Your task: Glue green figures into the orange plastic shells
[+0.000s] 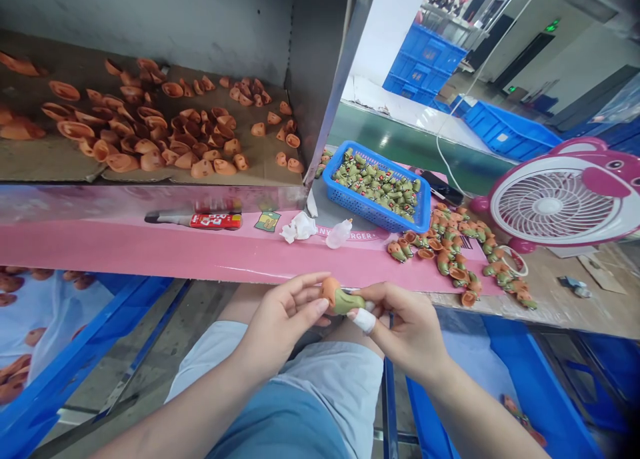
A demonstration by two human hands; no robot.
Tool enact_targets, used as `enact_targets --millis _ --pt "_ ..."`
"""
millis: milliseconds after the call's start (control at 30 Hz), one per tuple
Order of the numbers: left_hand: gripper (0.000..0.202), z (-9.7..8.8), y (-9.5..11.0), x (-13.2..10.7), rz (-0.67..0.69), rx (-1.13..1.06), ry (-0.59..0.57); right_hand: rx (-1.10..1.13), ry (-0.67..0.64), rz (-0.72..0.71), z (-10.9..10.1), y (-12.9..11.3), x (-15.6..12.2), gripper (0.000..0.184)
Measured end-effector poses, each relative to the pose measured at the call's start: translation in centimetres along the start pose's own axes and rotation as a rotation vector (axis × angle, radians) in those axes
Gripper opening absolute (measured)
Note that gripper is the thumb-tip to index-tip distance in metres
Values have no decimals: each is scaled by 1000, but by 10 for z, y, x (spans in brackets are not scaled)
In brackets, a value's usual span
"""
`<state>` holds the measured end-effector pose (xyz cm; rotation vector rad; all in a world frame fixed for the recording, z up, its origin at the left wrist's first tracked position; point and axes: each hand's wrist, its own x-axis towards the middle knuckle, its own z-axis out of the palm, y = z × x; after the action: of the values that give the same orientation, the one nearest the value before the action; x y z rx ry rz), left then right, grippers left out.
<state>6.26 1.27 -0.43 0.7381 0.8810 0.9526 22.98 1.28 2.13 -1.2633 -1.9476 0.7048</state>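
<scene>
Over my lap, just in front of the table edge, a small toy figure with an orange cap and a green body is held between both hands. My left hand [297, 309] pinches its orange cap [331, 289] between thumb and fingers. The green body [347, 301] is gripped by my right hand [397, 319], whose thumb wears a white wrap. Beyond the hands, a blue basket [375, 213] holds many small green pieces [373, 179]. To its right lie many joined orange-and-green figures [453, 245].
A booth shelf [175, 181] at left carries loose orange caps [185, 135]. On the pink tabletop [125, 242] lie a red tube [215, 221], crumpled tissue [299, 227] and a clear plastic piece [339, 233]. A pink fan [550, 199] stands right. Blue crates [90, 339] flank my legs.
</scene>
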Motion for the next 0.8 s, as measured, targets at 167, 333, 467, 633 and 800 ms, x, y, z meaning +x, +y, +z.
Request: enact_targets --millis 167,333,467,633,800 --pt "27 -3 -4 2 64 -8 -37 -86 2 -89 2 5 -6 18" --pt "21 -4 -4 1 88 20 -33 -112 16 -120 3 7 -7 22" --pt "20 -4 -5 1 92 18 -24 -105 14 -108 3 8 -7 21" --pt "22 -4 -6 2 76 30 4 -52 14 -60 3 10 -7 21" --pt "22 -4 -6 2 59 46 6 -14 17 -27 5 13 -8 20"
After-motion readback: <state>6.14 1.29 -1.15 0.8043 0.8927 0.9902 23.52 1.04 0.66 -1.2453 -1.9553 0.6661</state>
